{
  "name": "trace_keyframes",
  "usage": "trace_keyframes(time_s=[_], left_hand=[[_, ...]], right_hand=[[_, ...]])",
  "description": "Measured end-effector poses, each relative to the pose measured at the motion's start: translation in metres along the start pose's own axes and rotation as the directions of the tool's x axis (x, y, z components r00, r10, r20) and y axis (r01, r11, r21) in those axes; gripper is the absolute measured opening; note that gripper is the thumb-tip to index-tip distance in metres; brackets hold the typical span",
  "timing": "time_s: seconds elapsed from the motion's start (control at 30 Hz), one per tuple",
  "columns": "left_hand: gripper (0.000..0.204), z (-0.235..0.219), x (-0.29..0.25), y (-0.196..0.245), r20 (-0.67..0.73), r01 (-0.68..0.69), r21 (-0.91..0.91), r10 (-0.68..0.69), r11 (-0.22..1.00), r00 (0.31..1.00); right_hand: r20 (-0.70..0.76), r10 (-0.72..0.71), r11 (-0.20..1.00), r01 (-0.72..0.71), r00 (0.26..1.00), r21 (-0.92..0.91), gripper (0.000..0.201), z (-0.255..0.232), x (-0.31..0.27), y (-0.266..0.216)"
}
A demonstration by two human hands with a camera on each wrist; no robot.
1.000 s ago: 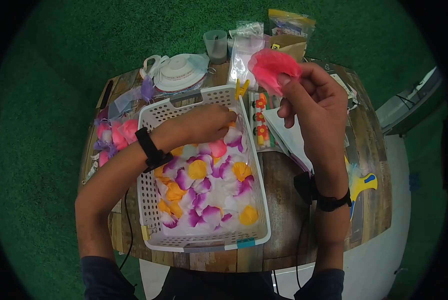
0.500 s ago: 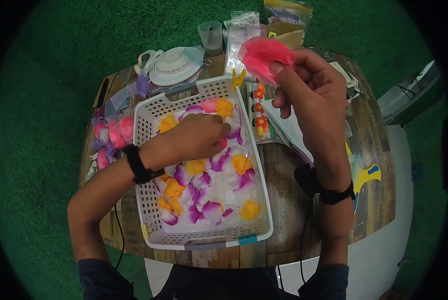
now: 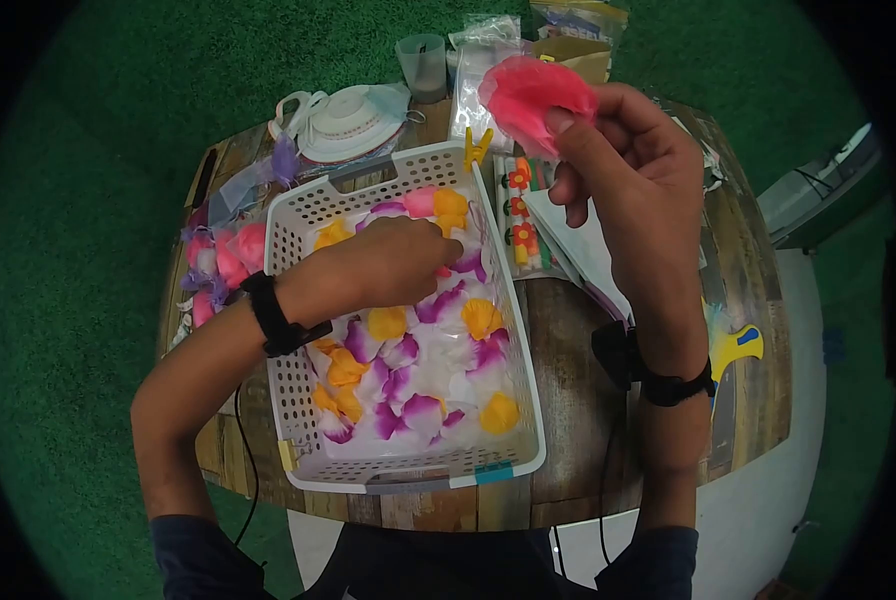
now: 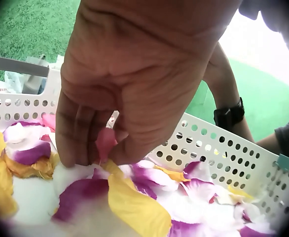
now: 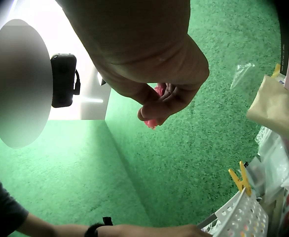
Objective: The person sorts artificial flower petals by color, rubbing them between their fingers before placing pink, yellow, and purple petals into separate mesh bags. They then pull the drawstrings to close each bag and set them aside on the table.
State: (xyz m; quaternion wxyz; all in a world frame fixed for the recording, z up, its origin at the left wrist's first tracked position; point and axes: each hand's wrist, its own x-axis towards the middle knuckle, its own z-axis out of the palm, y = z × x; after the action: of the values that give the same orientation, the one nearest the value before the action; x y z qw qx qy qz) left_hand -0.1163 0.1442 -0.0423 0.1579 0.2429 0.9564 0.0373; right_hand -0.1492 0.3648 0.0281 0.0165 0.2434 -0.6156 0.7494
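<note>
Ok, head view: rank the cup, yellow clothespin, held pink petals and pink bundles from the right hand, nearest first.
From the right hand:
1. Pink petals: in its pinch.
2. Yellow clothespin: on the basket's far right corner.
3. Cup: beyond the basket's far end.
4. Pink bundles: left of the basket.

petals (image 3: 388,323) in basket (image 3: 529,400) on tbl (image 3: 578,430), clip (image 3: 478,148) on far-r. corner, cup (image 3: 425,72) bhd

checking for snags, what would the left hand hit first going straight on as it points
The left hand would likely meet the purple-and-white petals below its fingertips first; depth is unclear.
</note>
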Motion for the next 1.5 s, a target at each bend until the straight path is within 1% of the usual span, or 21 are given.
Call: trace_keyframes(time_s=[0.13, 0.2, 0.33, 0.4, 0.43, 0.5, 0.53, 0.57, 0.63, 0.67, 0.8, 0.87, 1.0, 1.1, 1.17, 1.27, 1.3, 1.37, 1.4, 1.47, 1.5], left_hand=[[0.021, -0.009, -0.004, 0.003, -0.044, -0.018, 0.007, 0.018, 1.000, 0.999], [0.018, -0.014, -0.007, 0.002, -0.178, -0.087, -0.060, 0.075, 0.994, 0.981], [0.019, -0.023, -0.012, -0.003, -0.254, -0.153, -0.119, 0.119, 0.981, 0.960], [0.017, -0.033, -0.015, 0.003, -0.305, -0.134, -0.471, -0.019, 0.872, 0.952], [0.017, -0.038, -0.017, 0.008, -0.308, -0.142, -0.467, -0.009, 0.873, 0.951], [0.017, -0.051, -0.024, 0.021, -0.225, -0.075, -0.797, -0.179, 0.599, 0.958], [0.009, -0.057, -0.026, 0.027, -0.252, -0.125, -0.852, -0.189, 0.509, 0.949], [0.009, -0.058, -0.026, 0.030, -0.259, -0.133, -0.849, -0.182, 0.511, 0.949], [0.003, -0.060, -0.027, 0.036, -0.421, -0.339, -0.897, -0.314, 0.284, 0.851], [0.010, -0.065, -0.026, 0.042, -0.422, -0.354, -0.903, -0.344, 0.245, 0.839], [0.006, -0.066, -0.018, 0.048, -0.470, -0.425, -0.883, -0.335, 0.200, 0.817], [0.008, -0.067, -0.015, 0.052, -0.446, -0.439, -0.892, -0.374, 0.111, 0.813], [0.012, -0.067, -0.012, 0.054, -0.452, -0.418, -0.892, -0.344, 0.170, 0.823], [0.013, -0.069, -0.011, 0.059, -0.431, -0.420, -0.899, -0.403, 0.120, 0.807], [0.009, -0.070, -0.013, 0.058, -0.429, -0.479, -0.877, -0.389, -0.036, 0.815], [0.011, -0.069, -0.014, 0.061, -0.445, -0.544, -0.827, -0.426, -0.141, 0.787], [0.011, -0.070, -0.016, 0.062, -0.446, -0.542, -0.829, -0.422, -0.138, 0.789], [0.015, -0.074, -0.018, 0.065, -0.461, -0.489, -0.871, -0.424, 0.048, 0.779], [0.015, -0.073, -0.017, 0.063, -0.463, -0.489, -0.871, -0.418, 0.050, 0.781], [0.024, -0.069, -0.015, 0.060, -0.523, -0.480, -0.852, -0.379, 0.209, 0.763], [0.024, -0.070, -0.015, 0.060, -0.525, -0.482, -0.851, -0.376, 0.209, 0.763]], right_hand=[[-0.005, -0.014, 1.000, 0.014, 1.000, 0.004, 0.016, -0.002, 0.000, -0.001], [-0.021, -0.011, 1.000, 0.011, 1.000, -0.002, 0.014, 0.000, 0.000, -0.001], [-0.013, 0.005, 1.000, -0.006, 1.000, -0.015, 0.014, 0.001, 0.001, 0.002], [-0.004, 0.013, 1.000, -0.013, 1.000, -0.016, 0.014, 0.001, 0.001, 0.002], [0.008, 0.022, 1.000, -0.022, 1.000, -0.017, 0.013, 0.001, 0.001, 0.002], [0.007, 0.037, 0.999, -0.037, 0.999, -0.006, 0.013, 0.002, 0.002, 0.003], [0.014, 0.058, 0.998, -0.058, 0.998, 0.012, 0.013, 0.002, 0.002, 0.004], [0.014, 0.062, 0.998, -0.062, 0.998, 0.004, 0.012, 0.003, 0.002, 0.004], [0.017, 0.068, 0.998, -0.068, 0.998, -0.001, 0.013, 0.004, 0.001, 0.005], [0.023, 0.079, 0.997, -0.079, 0.997, -0.001, 0.013, 0.005, 0.001, 0.006], [0.032, 0.085, 0.996, -0.084, 0.996, -0.015, 0.012, 0.005, 0.001, 0.006], [0.048, 0.080, 0.997, -0.081, 0.996, 0.004, 0.014, 0.004, 0.001, 0.006], [0.027, 0.089, 0.996, -0.089, 0.996, -0.008, 0.013, 0.004, 0.002, 0.005], [0.020, 0.097, 0.995, -0.097, 0.995, 0.002, 0.013, 0.004, 0.002, 0.005], [0.031, 0.106, 0.994, -0.107, 0.994, 0.037, 0.013, 0.004, 0.003, 0.006], [0.044, 0.093, 0.995, -0.092, 0.995, -0.021, 0.014, 0.003, 0.004, 0.012], [0.040, 0.091, 0.996, -0.090, 0.995, -0.019, 0.014, 0.004, 0.004, 0.011], [0.029, 0.113, 0.994, -0.113, 0.993, -0.004, 0.014, 0.005, 0.003, 0.008], [0.023, 0.109, 0.994, -0.109, 0.994, -0.004, 0.014, 0.005, 0.003, 0.008], [0.030, 0.104, 0.994, -0.105, 0.994, 0.025, 0.014, 0.005, 0.003, 0.009], [0.028, 0.102, 0.994, -0.103, 0.994, 0.023, 0.014, 0.005, 0.003, 0.009]])
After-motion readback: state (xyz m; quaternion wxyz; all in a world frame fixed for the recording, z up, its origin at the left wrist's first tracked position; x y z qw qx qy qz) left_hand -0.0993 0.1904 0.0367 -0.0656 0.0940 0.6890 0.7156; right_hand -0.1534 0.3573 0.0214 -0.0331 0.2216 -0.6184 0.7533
